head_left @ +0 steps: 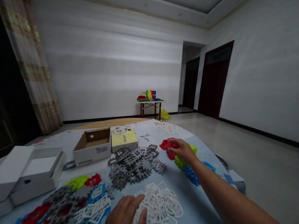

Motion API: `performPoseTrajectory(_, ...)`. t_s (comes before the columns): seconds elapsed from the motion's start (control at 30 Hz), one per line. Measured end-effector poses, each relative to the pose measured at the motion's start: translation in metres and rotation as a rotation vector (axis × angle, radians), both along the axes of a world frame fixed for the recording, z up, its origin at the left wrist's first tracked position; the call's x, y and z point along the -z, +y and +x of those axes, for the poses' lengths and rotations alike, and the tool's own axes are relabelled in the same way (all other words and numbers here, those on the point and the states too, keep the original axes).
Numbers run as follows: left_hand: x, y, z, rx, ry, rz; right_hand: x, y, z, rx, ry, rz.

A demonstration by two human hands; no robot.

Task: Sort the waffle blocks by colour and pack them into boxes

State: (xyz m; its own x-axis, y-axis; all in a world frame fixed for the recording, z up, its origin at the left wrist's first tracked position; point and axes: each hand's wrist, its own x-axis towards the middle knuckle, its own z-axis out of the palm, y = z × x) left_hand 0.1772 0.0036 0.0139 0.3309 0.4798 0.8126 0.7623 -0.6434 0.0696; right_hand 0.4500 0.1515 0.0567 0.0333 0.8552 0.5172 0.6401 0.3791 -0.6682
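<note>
My left hand (123, 218) is low in the middle, thumb and fingers apart, at the left edge of a pile of white window-shaped plastic pieces (161, 207). Nothing shows in its grip. My right hand (183, 150) reaches over the right side of the table, fingers apart above red interlocking plastic pieces (167, 143). Under and beside that hand lie lime-green pieces (193, 149), with blue pieces (192, 175) nearer me, partly hidden by the forearm. Grey notched pieces (134, 164) form a heap between the two hands, farther back.
A mixed pile of grey, red, blue and green pieces (60, 210) covers the left front. Behind it stand an open white box (42, 179), an open carton (92, 153) and a yellow-patterned box (124, 138). The cloth-covered round table (193, 135) curves away at right.
</note>
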Motion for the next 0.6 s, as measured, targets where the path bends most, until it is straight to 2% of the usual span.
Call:
performPoseTrajectory(0.13, 0.002, 0.002, 0.003, 0.028, 0.012, 0.003, -0.013, 0.043, 0.022, 0.301, -0.159, -0.039)
performPoseTrajectory(0.27, 0.001, 0.003, 0.002, 0.012, -0.004, 0.001, -0.011, 0.052, 0.029, 0.365, -0.193, -0.053)
performPoseTrajectory(0.4, -0.003, 0.003, 0.001, 0.015, -0.012, -0.025, 0.001, 0.037, 0.019, 0.303, -0.206, -0.015)
performPoseTrajectory(0.5, -0.009, 0.001, 0.002, 0.026, 0.005, -0.051, 0.008, 0.020, 0.005, 0.164, -0.182, 0.066)
performPoseTrajectory(0.6, -0.023, 0.000, -0.002, 0.004, 0.017, -0.141, 0.012, 0.000, -0.012, 0.023, -0.139, 0.128)
